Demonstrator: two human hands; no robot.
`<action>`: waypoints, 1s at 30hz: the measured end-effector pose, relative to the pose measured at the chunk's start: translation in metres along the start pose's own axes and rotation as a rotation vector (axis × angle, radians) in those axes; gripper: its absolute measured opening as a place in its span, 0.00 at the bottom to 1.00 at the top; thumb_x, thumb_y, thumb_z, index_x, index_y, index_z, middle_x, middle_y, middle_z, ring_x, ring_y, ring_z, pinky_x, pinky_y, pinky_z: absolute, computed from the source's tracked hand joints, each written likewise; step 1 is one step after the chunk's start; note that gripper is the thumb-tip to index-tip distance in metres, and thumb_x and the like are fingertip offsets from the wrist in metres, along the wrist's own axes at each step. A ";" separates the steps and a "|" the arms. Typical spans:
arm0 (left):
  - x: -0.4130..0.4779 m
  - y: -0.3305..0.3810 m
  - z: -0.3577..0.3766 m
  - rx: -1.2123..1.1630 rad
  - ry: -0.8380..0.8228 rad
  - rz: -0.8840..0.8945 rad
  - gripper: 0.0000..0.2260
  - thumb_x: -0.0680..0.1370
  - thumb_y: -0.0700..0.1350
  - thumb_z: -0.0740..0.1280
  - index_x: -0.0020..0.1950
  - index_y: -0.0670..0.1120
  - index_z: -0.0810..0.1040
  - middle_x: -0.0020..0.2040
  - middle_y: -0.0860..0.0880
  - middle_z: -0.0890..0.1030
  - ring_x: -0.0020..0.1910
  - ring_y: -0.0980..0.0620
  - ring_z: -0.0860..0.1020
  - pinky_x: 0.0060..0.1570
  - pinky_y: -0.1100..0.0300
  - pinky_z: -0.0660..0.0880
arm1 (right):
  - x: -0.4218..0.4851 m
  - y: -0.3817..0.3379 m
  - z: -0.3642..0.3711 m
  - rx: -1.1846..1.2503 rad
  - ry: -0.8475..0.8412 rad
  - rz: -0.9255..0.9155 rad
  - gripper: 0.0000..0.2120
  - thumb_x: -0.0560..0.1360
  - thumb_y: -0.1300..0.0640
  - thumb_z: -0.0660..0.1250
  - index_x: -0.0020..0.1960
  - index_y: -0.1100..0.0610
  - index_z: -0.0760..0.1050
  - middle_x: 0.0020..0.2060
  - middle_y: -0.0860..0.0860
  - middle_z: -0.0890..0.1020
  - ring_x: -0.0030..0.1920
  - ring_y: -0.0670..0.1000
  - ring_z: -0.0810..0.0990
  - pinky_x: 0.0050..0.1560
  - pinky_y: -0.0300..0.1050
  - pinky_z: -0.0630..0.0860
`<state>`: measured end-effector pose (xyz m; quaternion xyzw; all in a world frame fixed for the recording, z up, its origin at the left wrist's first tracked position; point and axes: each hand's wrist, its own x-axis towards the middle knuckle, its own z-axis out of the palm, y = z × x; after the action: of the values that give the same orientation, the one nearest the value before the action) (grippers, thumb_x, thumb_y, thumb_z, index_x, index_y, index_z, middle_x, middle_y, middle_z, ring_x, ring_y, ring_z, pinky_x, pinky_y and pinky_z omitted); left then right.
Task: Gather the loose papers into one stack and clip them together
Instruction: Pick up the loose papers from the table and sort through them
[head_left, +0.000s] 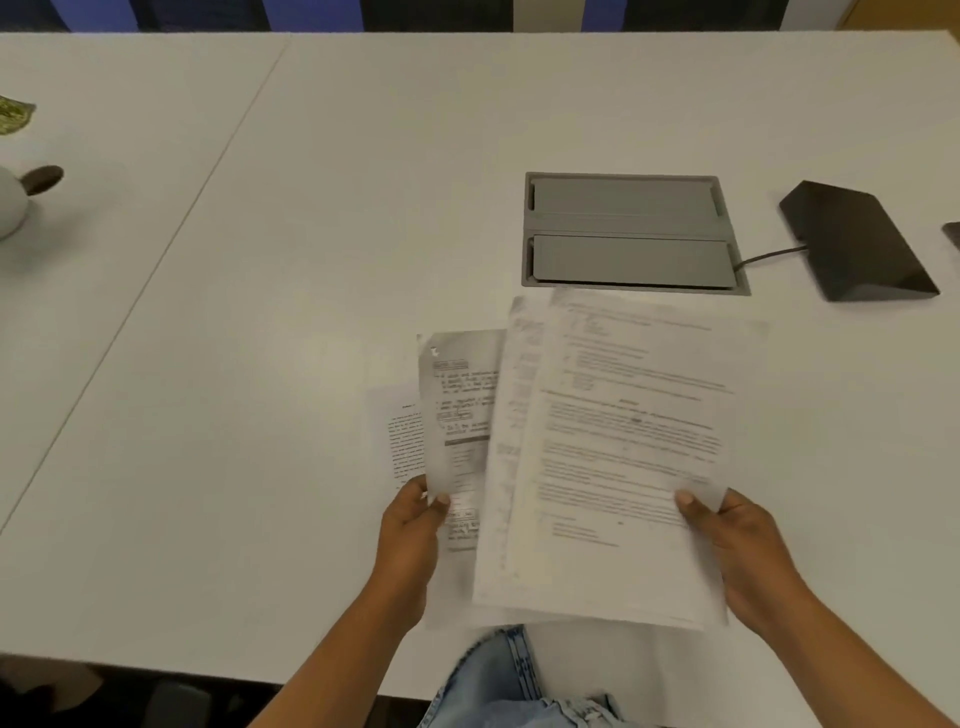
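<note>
Several printed white papers (618, 457) are fanned out just above the white table (291, 322), near its front edge. My left hand (410, 540) pinches the left sheets at their lower left, thumb on top. My right hand (727, 545) grips the right edge of the top sheet, thumb on the page. The sheets overlap unevenly, and the leftmost one pokes out behind the others. No clip is visible.
A grey cable hatch (631, 234) is set into the table just beyond the papers. A black wedge-shaped device (857, 241) with a cable lies to its right. A white round object (13, 205) sits at the far left edge. My jeans-clad knee (509, 686) shows below.
</note>
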<state>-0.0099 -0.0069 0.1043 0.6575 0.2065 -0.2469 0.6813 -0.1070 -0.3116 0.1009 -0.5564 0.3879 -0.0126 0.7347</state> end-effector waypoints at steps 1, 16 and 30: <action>-0.001 0.001 0.004 -0.023 -0.034 -0.003 0.10 0.83 0.38 0.63 0.60 0.49 0.81 0.54 0.48 0.88 0.54 0.46 0.85 0.55 0.47 0.81 | 0.000 0.002 0.005 -0.021 -0.014 -0.002 0.12 0.74 0.60 0.71 0.57 0.60 0.82 0.51 0.56 0.88 0.50 0.57 0.87 0.48 0.49 0.84; -0.002 0.016 0.025 0.029 -0.021 0.100 0.07 0.82 0.42 0.67 0.56 0.50 0.83 0.52 0.52 0.88 0.52 0.49 0.86 0.55 0.50 0.82 | -0.008 0.010 0.009 -0.113 0.023 -0.052 0.12 0.72 0.56 0.73 0.55 0.57 0.84 0.49 0.53 0.88 0.49 0.56 0.87 0.51 0.51 0.80; -0.006 0.011 0.021 0.006 0.018 0.076 0.09 0.84 0.44 0.64 0.55 0.49 0.84 0.49 0.49 0.89 0.49 0.46 0.87 0.50 0.50 0.84 | -0.032 -0.033 0.001 -0.025 0.013 -0.158 0.10 0.78 0.54 0.66 0.56 0.54 0.82 0.52 0.50 0.88 0.51 0.52 0.87 0.47 0.43 0.83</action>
<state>-0.0085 -0.0277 0.1176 0.6690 0.1866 -0.2155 0.6865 -0.1154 -0.3093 0.1464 -0.5943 0.3476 -0.0694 0.7219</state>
